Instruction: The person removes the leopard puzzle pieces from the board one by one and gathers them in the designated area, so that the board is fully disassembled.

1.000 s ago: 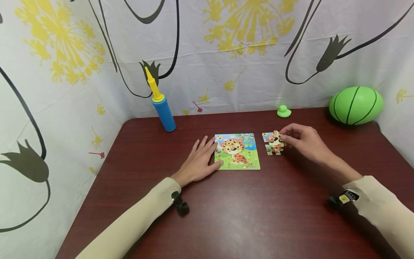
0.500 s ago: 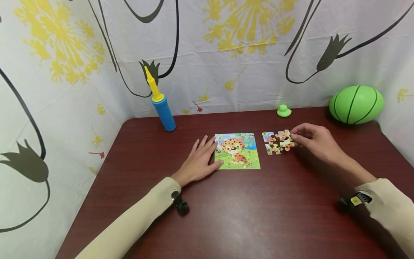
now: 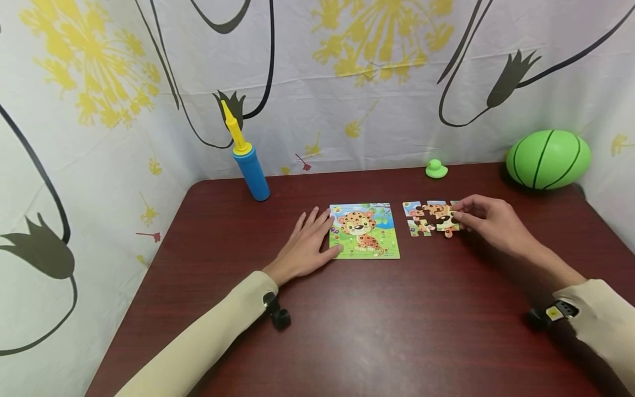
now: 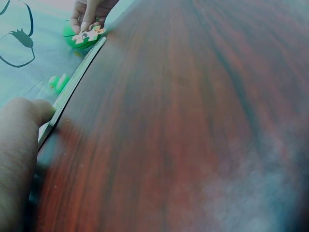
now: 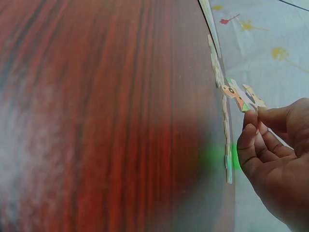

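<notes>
My right hand [image 3: 491, 223] pinches a jigsaw puzzle piece [image 5: 241, 99] between thumb and fingertips. In the right wrist view the piece is tilted above other flat puzzle pieces [image 5: 226, 125] lying on the table. The head view shows these laid pieces [image 3: 419, 227] in a loose cluster, partly covered by the held piece and the hand. My left hand [image 3: 310, 242] lies with fingers spread over the left edge of a square leopard picture board [image 3: 364, 231]. From the left wrist view, the thumb rests at the edge of this board [image 4: 79, 79].
A blue and yellow hand pump [image 3: 251, 171] stands at the back left of the dark wooden table [image 3: 347, 331]. Behind the pieces sits a green rubber duck [image 3: 436, 169]. A green ball [image 3: 548, 160] lies at the back right, against a patterned cloth.
My right hand has moved rightward with the pinched piece, uncovering more of the laid pieces beneath. The left hand has stayed on the board.
</notes>
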Available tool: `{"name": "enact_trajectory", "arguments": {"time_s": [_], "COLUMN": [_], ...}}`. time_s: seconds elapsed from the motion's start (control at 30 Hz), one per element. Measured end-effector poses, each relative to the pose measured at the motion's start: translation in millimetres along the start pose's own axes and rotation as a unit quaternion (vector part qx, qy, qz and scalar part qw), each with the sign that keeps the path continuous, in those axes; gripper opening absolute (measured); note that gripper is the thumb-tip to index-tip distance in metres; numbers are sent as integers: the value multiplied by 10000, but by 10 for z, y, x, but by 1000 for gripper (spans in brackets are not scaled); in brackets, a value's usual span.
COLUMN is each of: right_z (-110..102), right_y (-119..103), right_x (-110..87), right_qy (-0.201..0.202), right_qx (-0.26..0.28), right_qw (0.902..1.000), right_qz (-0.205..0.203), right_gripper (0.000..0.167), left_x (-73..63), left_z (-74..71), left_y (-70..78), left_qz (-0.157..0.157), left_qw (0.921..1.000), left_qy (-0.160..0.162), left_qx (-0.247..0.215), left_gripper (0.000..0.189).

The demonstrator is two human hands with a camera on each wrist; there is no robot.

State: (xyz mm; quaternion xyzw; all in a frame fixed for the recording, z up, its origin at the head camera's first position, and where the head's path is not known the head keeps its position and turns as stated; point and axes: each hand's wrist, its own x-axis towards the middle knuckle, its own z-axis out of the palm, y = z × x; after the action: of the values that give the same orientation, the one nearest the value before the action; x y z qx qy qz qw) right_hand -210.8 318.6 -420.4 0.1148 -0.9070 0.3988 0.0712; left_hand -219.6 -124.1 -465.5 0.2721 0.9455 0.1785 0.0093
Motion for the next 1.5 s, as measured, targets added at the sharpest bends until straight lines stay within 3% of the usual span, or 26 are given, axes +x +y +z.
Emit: {"name": "enact_trajectory", "arguments": {"time_s": [0.53,1.1,1.5], "right_z": [-4,71,111], "right_y": [125,167,170], "right_x": [-42,16,66], "right_qy": [-236,-181,-92], "right_qx": [-212,-507,-849], "right_qw": [9994,9985,9952], "right_qz": [-108,42,-486], "right_gripper": [12,11,12], "left_x": [4,5,-1], "left_z": [-2,9,2], "left_y": [0,-9,-5], "left_qz": [-16,13,-12], "left_qw": [10000,10000,10000], "left_qy": [-24,-6,-19], "left_qx": [20,-23,16], "left_gripper": [90,90,90]}}
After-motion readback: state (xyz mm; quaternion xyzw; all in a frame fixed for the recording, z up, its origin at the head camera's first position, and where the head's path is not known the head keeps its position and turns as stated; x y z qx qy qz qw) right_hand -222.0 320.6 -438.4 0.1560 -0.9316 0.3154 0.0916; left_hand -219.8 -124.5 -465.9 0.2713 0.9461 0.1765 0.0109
